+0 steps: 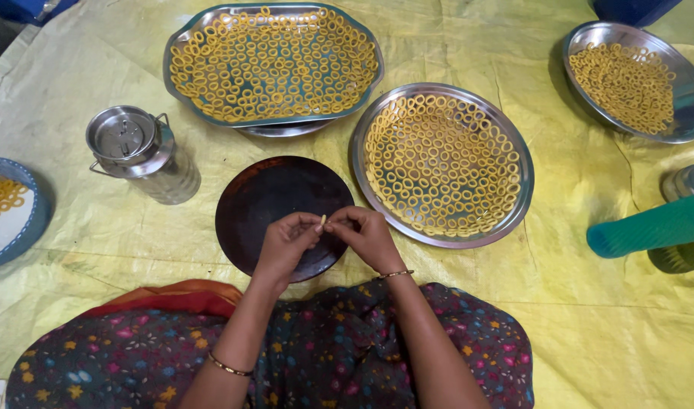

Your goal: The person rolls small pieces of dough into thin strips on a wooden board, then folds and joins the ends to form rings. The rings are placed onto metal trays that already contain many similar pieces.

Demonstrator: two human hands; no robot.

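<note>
My left hand [285, 244] and my right hand [366, 235] meet over the near edge of a dark round plate [264, 198]. Between the fingertips of both hands I pinch a small piece of yellow dough [323, 220]. Just right of the hands lies a round steel plate [514, 197] filled with several yellow dough rings. Beyond the dark plate sits a larger steel tray [176, 45], also covered with rings.
A lidded steel can [139, 151] stands left of the dark plate. A blue-rimmed plate [29, 227] with rings is at the far left, another steel plate [688, 91] of rings at the far right. A green plastic object [650, 227] lies at right. Everything rests on a yellow sheet [589, 318].
</note>
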